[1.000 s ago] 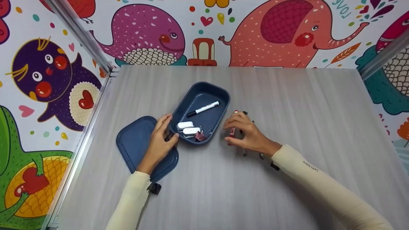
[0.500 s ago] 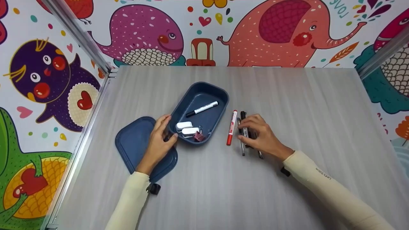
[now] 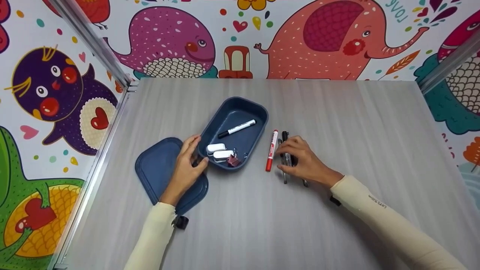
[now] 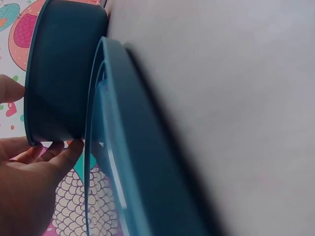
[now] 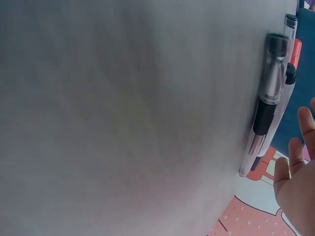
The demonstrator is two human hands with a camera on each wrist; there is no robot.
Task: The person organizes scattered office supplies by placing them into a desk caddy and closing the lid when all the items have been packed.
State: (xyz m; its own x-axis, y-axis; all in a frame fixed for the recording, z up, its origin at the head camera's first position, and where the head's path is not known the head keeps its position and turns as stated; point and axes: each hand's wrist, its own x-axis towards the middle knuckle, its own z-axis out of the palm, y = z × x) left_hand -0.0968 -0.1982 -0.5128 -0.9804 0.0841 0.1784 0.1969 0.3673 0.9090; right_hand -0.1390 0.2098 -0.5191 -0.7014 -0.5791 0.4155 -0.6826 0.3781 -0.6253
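We see the left hand with thumb and fingers apart, touching a corner of the blue box, its wrist above the blue lid. The right hand, fingers bent and spread from the thumb, hovers over several pens on the table, right of the box; we note no grip. A red-and-white marker lies between. Inside the box: a black-and-white marker, two white objects, a maroon clip.
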